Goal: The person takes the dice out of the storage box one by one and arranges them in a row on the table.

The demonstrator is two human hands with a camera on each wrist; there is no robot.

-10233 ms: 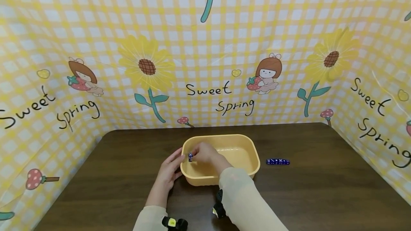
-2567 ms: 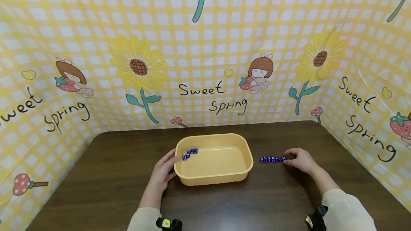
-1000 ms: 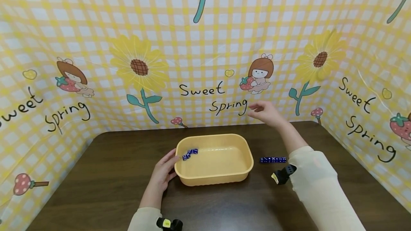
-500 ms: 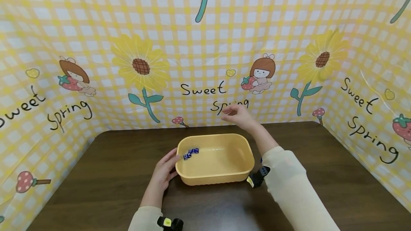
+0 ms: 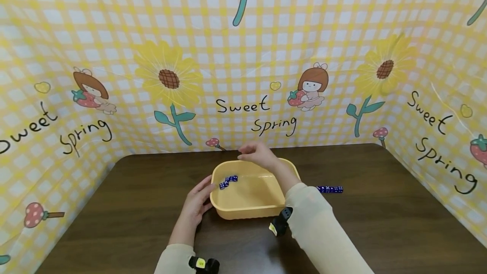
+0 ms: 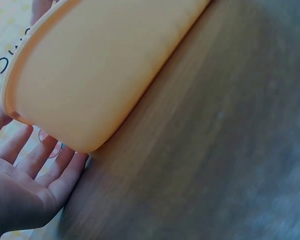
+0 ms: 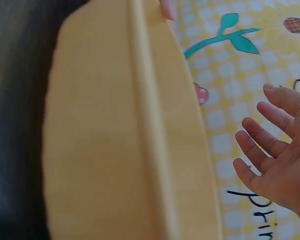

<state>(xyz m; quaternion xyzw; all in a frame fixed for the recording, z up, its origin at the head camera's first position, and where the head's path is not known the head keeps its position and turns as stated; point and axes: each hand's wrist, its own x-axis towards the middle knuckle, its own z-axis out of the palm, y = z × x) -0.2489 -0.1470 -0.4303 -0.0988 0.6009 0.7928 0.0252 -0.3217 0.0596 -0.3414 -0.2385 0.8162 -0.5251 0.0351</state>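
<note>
The right hand (image 5: 260, 157) is held up over the far rim of the yellow tub (image 5: 247, 213), with its fingers fanned apart and its palm turned to view in the right wrist picture. Whether the hand is over the tub's inside or just behind it cannot be told. By the left hand (image 5: 195, 202) the tub is held at its left end: the thumb is laid at the rim there, and the fingers, loosely spread, are set against the outer wall near the corner.

Inside the tub, a small cluster of blue dice (image 5: 233, 178) with white pips is seen near the left end, lying touching or nearly so; they cannot be counted surely.

Just right of the tub, a straight row of dice (image 5: 331, 189) is laid out, its near end partly covered by the right sleeve (image 5: 323, 227). A small black camera (image 5: 280, 222) is worn at the right wrist, in front of the tub's right side; another, the left wrist camera (image 5: 205, 264), is worn at the cuff of the left sleeve (image 5: 175, 260), nearer the person than the tub.

The tub is borne by a dark wooden table (image 5: 114, 219). Behind the tub, a yellow checked cloth (image 5: 228, 71) is hung, printed with flowers and "Sweet Spring".
</note>
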